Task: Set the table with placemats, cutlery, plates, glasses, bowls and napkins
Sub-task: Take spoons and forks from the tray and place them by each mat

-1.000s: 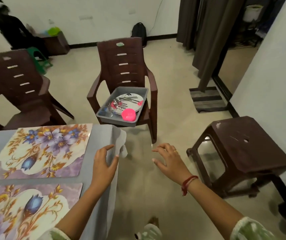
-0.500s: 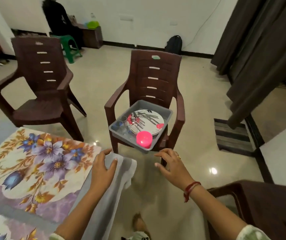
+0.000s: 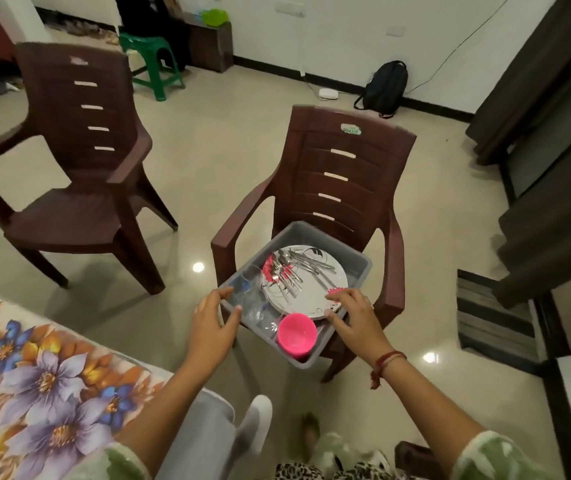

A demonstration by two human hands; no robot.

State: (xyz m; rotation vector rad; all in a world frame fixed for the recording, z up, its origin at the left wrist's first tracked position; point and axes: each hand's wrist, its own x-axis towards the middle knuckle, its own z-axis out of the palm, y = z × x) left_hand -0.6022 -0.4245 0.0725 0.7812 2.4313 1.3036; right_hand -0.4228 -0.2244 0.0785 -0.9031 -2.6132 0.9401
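A grey tub [image 3: 358,263] sits on the seat of a brown plastic chair [image 3: 342,168]. It holds white plates [image 3: 311,292] with a pile of cutlery [image 3: 291,268] on top, a pink bowl [image 3: 296,332] and clear glasses [image 3: 251,301]. My left hand [image 3: 213,323] is at the tub's near left corner, fingers spread on either side of the rim. My right hand [image 3: 351,317] reaches over the tub's near rim, fingertips at the plates' edge. Neither hand holds anything. A floral placemat [image 3: 34,375] lies on the table at the lower left.
The grey tablecloth [image 3: 204,431] hangs off the table corner near my legs. A second brown chair [image 3: 79,168] stands to the left, a green stool [image 3: 154,64] behind it. A black backpack [image 3: 386,88] leans on the far wall. A striped mat [image 3: 491,320] and dark curtains [image 3: 554,133] are on the right.
My left hand has let go of the tablecloth edge. Both hands have moved forward to the grey tub, and I have come closer to the chair.
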